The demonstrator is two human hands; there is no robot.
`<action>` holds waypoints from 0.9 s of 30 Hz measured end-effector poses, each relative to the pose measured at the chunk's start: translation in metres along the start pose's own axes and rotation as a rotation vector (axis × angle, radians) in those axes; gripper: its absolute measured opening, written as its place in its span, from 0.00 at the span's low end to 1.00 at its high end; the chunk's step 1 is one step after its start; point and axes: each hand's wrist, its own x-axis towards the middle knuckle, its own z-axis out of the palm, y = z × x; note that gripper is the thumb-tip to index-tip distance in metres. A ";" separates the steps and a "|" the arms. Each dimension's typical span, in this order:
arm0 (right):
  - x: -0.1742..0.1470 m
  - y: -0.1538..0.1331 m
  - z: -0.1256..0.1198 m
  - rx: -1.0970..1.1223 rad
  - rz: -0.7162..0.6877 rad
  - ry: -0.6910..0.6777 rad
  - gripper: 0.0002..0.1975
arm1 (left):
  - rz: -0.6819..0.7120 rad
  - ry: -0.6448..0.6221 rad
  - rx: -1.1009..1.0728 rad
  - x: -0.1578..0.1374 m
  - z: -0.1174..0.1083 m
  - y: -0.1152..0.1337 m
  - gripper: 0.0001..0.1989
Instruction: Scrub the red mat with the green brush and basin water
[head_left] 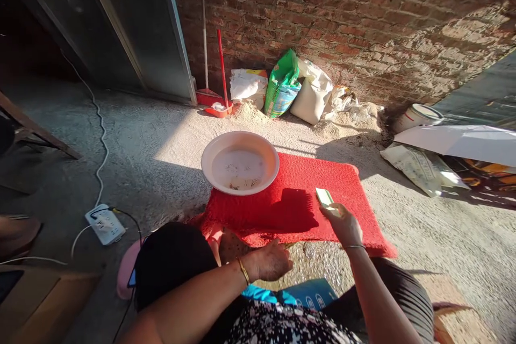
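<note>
1. The right hand [342, 224] grasps a pale-green rectangular block [323, 196] by its near end, over the red mat [334, 172]; contact is unclear.
2. The left hand [273, 260] appears released, fingers loosely bent, near the mat's near edge.
3. Likely light and stiff, the block seems best pinched along its long sides.

Pale green object [323, 196] in right hand [343, 224]
</note>
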 end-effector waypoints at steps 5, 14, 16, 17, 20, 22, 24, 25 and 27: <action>0.000 -0.113 0.061 0.030 -0.180 -0.129 0.24 | 0.014 -0.053 -0.007 0.001 -0.005 -0.002 0.06; 0.031 -0.114 0.055 -0.195 -0.243 -0.080 0.25 | 0.002 -0.066 -0.038 -0.001 -0.014 -0.003 0.06; 0.049 -0.077 0.031 -0.190 -0.141 -0.035 0.27 | 0.007 -0.053 -0.037 0.000 -0.014 -0.003 0.06; 0.059 -0.054 0.017 -0.184 -0.082 -0.007 0.28 | 0.011 -0.047 -0.035 0.001 -0.013 -0.002 0.07; 0.083 0.026 -0.028 -0.163 0.091 0.089 0.28 | 0.007 -0.040 -0.025 0.003 -0.011 -0.002 0.10; 0.090 0.078 -0.057 -0.166 0.206 0.158 0.28 | 0.017 -0.037 -0.024 0.003 -0.010 -0.002 0.10; 0.086 0.116 -0.079 -0.174 0.297 0.213 0.29 | 0.028 -0.047 -0.037 0.002 -0.009 -0.004 0.08; 0.081 0.128 -0.085 -0.174 0.321 0.236 0.30 | 0.025 -0.061 -0.051 0.001 -0.008 -0.005 0.07; 0.065 0.133 -0.084 -0.148 0.306 0.265 0.31 | -0.002 -0.096 -0.078 -0.001 -0.006 -0.008 0.06</action>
